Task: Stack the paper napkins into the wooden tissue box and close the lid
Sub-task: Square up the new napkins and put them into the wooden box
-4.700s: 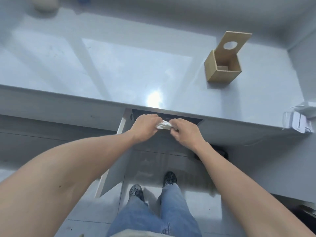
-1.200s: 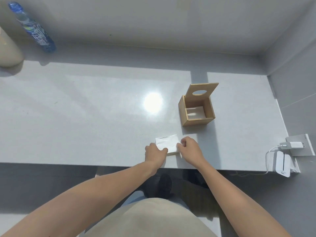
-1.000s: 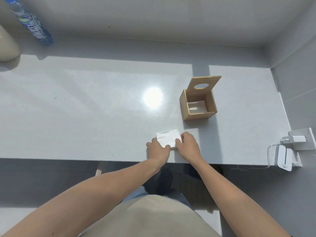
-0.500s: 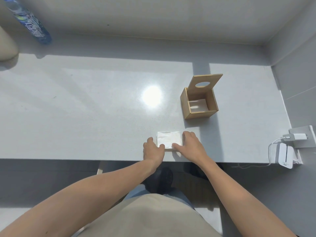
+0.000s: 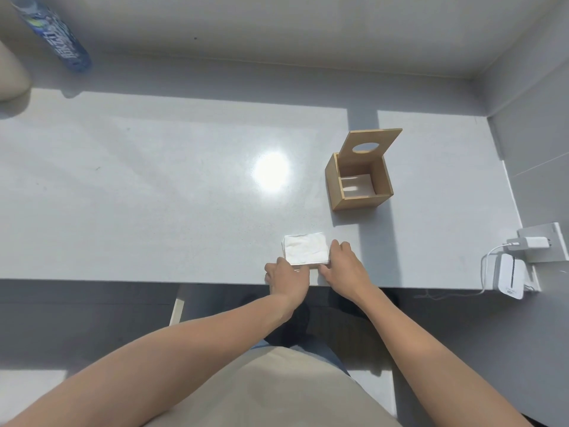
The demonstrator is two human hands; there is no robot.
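Observation:
A small square stack of white paper napkins (image 5: 305,248) lies flat on the grey counter near its front edge. My left hand (image 5: 286,276) touches the stack's near left corner. My right hand (image 5: 345,266) presses against its right side and near edge. Both hands frame the stack rather than lift it. The wooden tissue box (image 5: 358,186) stands farther back and to the right, apart from the stack. Its lid (image 5: 371,146), with a round hole, is tipped up and back. Something pale lies at the bottom of the box.
A blue-labelled plastic bottle (image 5: 54,35) stands at the far left by the wall, beside a beige rounded object (image 5: 12,75). A white charger and socket block (image 5: 535,245) and a white device (image 5: 509,277) sit at the counter's right front corner. Walls close off the back and right.
The stack was carried up from below the counter and set down on it. Over the last second my hands turned it square and shifted along its edges.

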